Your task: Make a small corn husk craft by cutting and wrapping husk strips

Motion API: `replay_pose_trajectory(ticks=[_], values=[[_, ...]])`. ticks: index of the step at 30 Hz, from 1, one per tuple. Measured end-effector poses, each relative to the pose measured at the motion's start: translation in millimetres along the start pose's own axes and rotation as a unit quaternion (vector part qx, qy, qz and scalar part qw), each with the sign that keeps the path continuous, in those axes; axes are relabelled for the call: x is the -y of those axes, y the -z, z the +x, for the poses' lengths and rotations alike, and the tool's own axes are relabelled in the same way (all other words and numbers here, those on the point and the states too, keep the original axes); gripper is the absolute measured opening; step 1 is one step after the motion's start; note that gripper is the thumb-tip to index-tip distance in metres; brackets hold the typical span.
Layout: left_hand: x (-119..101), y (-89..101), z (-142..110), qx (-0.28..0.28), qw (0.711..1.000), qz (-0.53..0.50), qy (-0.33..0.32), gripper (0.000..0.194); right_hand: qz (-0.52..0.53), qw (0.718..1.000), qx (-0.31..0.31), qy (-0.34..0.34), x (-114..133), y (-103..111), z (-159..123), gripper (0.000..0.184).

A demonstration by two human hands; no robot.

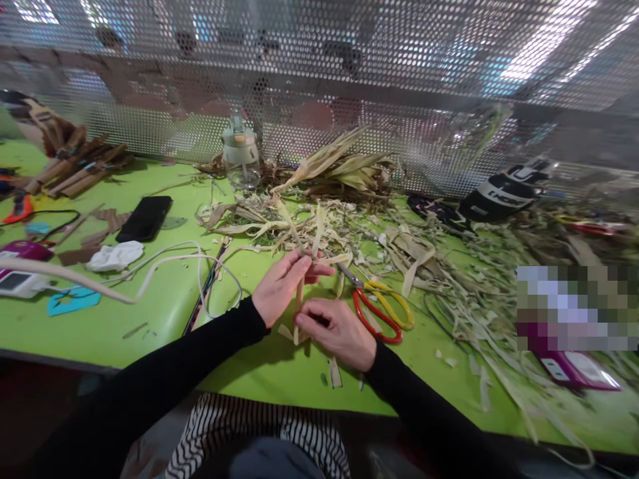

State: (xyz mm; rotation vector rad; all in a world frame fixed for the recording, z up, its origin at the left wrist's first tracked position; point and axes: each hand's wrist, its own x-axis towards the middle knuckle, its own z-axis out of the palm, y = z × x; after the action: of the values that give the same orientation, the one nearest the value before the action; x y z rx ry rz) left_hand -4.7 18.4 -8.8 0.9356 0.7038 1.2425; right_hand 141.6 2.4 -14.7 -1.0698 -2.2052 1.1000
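Between my two hands is a small piece made of dried corn husk strips (318, 229), with pale leaf-like ends standing up and a stem-like strip hanging down. My left hand (282, 286) pinches it where the strips meet. Lower down, my right hand (339, 332) is closed with thumb and finger on the hanging strip. Scissors (367, 285) with one red and one yellow handle lie just right of my hands, blades partly under husk. Loose husk scraps (335, 372) lie on the green table below my right hand.
A pile of husk shreds (419, 246) spreads over the table's middle and right. Behind stand a clear bottle (242, 156) and a bundle of dry husks (344, 166). Leftward lie a black phone (144, 218), a white cable (200, 256) and brown rolled bark-like sticks (90, 163). A perforated metal screen (299, 73) backs the table.
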Motion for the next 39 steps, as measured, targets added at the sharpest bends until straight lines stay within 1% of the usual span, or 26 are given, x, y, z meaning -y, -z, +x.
replay_pose_trajectory(ticks=[1,3,5,7,8,11,15,17,19,20,22,23,24,26,28,29,31,33,34,37,39], values=[[-2,1.1,0,0.005,1.0,0.003,-0.001,0.025,0.022,0.999,-0.017,-0.019,-1,3,1,0.031],[-5,2.1,1,0.019,1.0,0.011,0.002,0.026,0.107,0.989,-0.083,-0.066,-5,9,3,0.032],[-5,1.2,0,0.036,0.999,0.031,0.019,0.026,0.213,0.959,-0.158,-0.097,-8,15,7,0.033],[-4,-1.0,-2,0.044,0.996,0.063,0.035,0.025,0.284,0.93,-0.214,-0.097,-10,18,8,0.033],[-3,-2.1,-3,0.043,0.995,0.079,0.037,0.024,0.297,0.922,-0.231,-0.092,-10,18,9,0.032],[0,-3.0,-3,0.03,0.993,0.116,0.024,0.022,0.297,0.916,-0.26,-0.077,-8,18,6,0.03],[1,2.4,1,0.022,0.99,0.139,0.016,0.019,0.284,0.92,-0.263,-0.068,-8,26,1,0.032],[1,4.6,2,0.032,0.988,0.149,0.034,0.019,0.251,0.926,-0.273,-0.062,-9,35,1,0.036],[2,4.3,1,0.051,0.983,0.164,0.058,0.018,0.192,0.94,-0.276,-0.059,-10,42,2,0.038],[3,3.2,0,0.062,0.98,0.176,0.068,0.018,0.16,0.949,-0.264,-0.06,-10,45,2,0.036],[5,0.3,-2,0.085,0.973,0.2,0.077,0.018,0.113,0.968,-0.218,-0.058,-9,45,1,0.03],[7,-1.0,-4,0.096,0.97,0.211,0.079,0.019,0.102,0.973,-0.2,-0.052,-9,44,1,0.027],[8,-2.0,-4,0.105,0.967,0.22,0.081,0.019,0.098,0.974,-0.198,-0.042,-9,43,1,0.025],[10,-2.8,-5,0.112,0.964,0.229,0.083,0.021,0.103,0.969,-0.224,-0.026,-9,40,0,0.024],[12,-2.3,-5,0.109,0.963,0.23,0.089,0.022,0.108,0.962,-0.246,-0.036,-11,39,1,0.026],[13,-2.1,-5,0.106,0.963,0.228,0.094,0.022,0.11,0.963,-0.241,-0.051,-12,40,1,0.027],[15,-2.3,-5,0.106,0.963,0.227,0.102,0.023,0.117,0.968,-0.206,-0.08,-12,41,3,0.027],[16,-3.9,-7,0.118,0.962,0.223,0.104,0.025,0.135,0.973,-0.168,-0.084,-11,42,5,0.026],[16,-5.1,-8,0.124,0.963,0.217,0.104,0.026,0.15,0.973,-0.161,-0.075,-10,41,5,0.024],[15,-8.3,-11,0.135,0.965,0.192,0.115,0.03,0.218,0.96,-0.17,-0.047,-5,36,5,0.022],[16,-9.2,-13,0.135,0.965,0.182,0.131,0.031,0.266,0.948,-0.17,-0.051,-3,32,4,0.023]])
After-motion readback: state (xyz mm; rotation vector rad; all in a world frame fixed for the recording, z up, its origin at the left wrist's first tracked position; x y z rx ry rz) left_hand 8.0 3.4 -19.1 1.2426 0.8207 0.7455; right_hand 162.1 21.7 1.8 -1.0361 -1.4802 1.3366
